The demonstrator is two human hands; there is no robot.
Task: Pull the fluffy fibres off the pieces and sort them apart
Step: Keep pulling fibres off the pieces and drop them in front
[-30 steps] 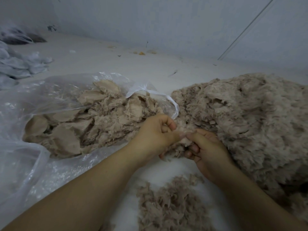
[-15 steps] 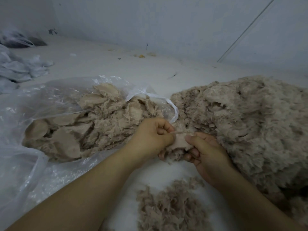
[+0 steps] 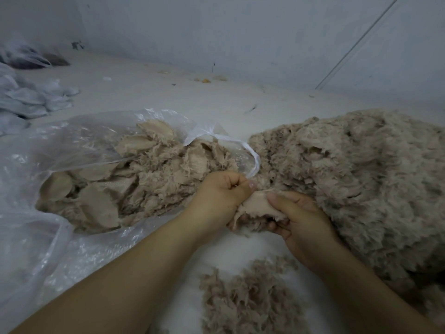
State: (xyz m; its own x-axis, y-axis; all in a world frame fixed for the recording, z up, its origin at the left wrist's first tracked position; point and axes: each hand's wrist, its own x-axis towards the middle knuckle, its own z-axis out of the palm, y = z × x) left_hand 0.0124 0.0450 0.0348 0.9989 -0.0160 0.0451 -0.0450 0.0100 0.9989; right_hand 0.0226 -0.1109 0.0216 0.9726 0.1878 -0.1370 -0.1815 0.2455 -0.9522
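Observation:
Both hands hold one beige fabric piece (image 3: 256, 205) with fluffy fibres on its underside, in the middle of the view. My left hand (image 3: 222, 196) is curled in a fist gripping its left edge. My right hand (image 3: 297, 216) pinches its right side, thumb on top. A large heap of fluffy beige pieces (image 3: 361, 179) lies to the right, touching my right hand. A clear plastic bag (image 3: 72, 145) at the left holds flat stripped pieces (image 3: 101, 208). A small pile of loose fibres (image 3: 248, 297) lies on the white surface below my hands.
Crumpled white and grey cloth or bags (image 3: 26, 97) lie at the far left. A pale wall (image 3: 240, 32) closes the back, with small scraps (image 3: 204, 80) along its foot. A thin line (image 3: 356, 42) slants down the wall at the right.
The hands have drawn the piece out from the heap's edge and turned its smooth backing up. My right thumb now lies on top of it.

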